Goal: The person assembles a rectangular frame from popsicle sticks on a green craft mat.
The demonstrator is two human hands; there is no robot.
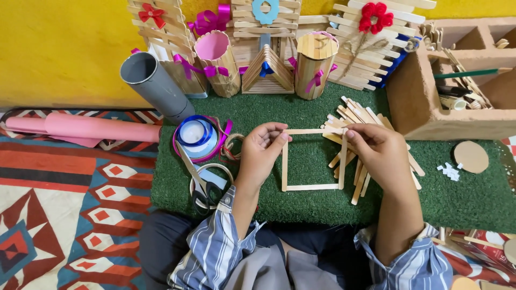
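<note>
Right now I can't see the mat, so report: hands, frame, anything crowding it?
Left hand and right hand pinch stick frame top corners. Loose sticks crowd right side.

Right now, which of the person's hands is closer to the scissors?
Left. The left hand is just right of the scissors, at the stick square's top left corner; the right hand is beyond the square.

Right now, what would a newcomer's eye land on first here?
The square stick frame at centre on the green mat, pinched at its top corners by the left hand and right hand. Next, the row of ribboned stick crafts along the yellow wall, and the scissors lower left.
</note>
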